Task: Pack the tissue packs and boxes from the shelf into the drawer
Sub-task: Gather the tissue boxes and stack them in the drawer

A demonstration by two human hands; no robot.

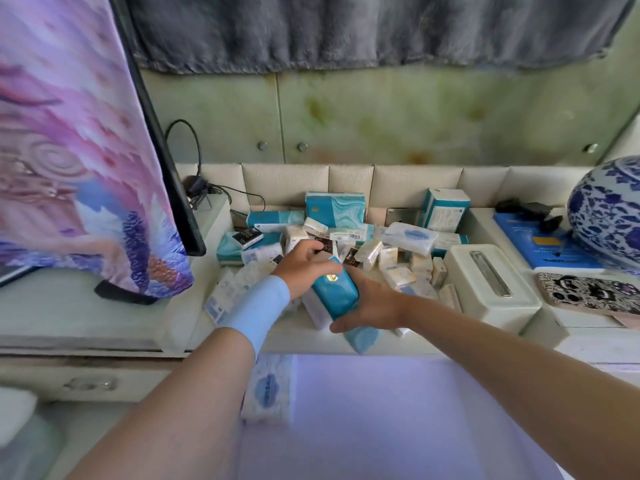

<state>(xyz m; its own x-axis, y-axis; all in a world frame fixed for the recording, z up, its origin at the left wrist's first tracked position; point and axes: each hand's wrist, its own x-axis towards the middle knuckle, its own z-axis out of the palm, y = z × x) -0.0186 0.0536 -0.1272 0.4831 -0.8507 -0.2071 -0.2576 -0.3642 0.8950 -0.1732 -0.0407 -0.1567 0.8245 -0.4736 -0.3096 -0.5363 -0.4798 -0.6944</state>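
Note:
A heap of tissue packs and boxes (349, 237) lies in a recessed shelf. Both hands hold one teal tissue pack (334, 297) with a gold sticker at the shelf's front edge. My left hand (304, 263) grips its far end from the left. My right hand (369, 306) cups its near side from below. Under my arms the open drawer (398, 410) shows a pale bottom, with one white tissue pack with a blue logo (268, 389) lying at its left side.
A cream tissue dispenser box (491, 289) stands right of the heap. A blue-and-white vase (607, 216), a blue box (547, 244) and a patterned phone case (592, 294) sit at the far right. A cloth-covered screen (86, 150) stands at left, with cables (197, 174) behind.

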